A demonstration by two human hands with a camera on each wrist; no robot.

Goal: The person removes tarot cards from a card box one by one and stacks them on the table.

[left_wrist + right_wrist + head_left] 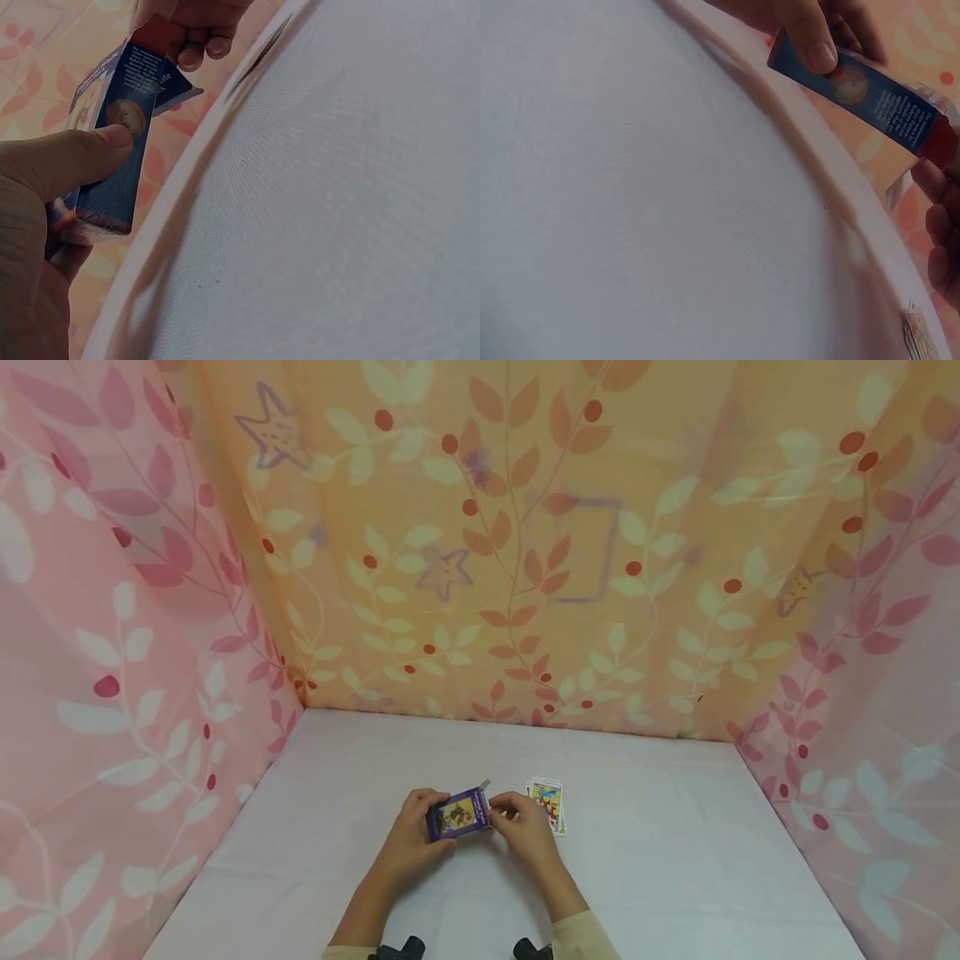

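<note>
Above the white table, my left hand (pixel 412 835) grips a small purple-blue card box (pixel 459 814) with a picture on its front. In the left wrist view the thumb presses the box's printed narrow side (pixel 120 169). The box's right end stands unfolded, with a dark blue lid flap (pixel 174 91) sticking out and a red side flap (pixel 159 34) beside it. My right hand (pixel 528 831) is at that end, thumb and fingertips pinching the box's edge by the red flap. The inside of the box is hidden.
A small stack of picture cards (pixel 550 800) lies on the white cloth-covered table (pixel 675 843), just behind the right hand. Floral curtains (pixel 510 543) enclose the table at the back and both sides. Two black objects (pixel 405 948) show at the bottom edge.
</note>
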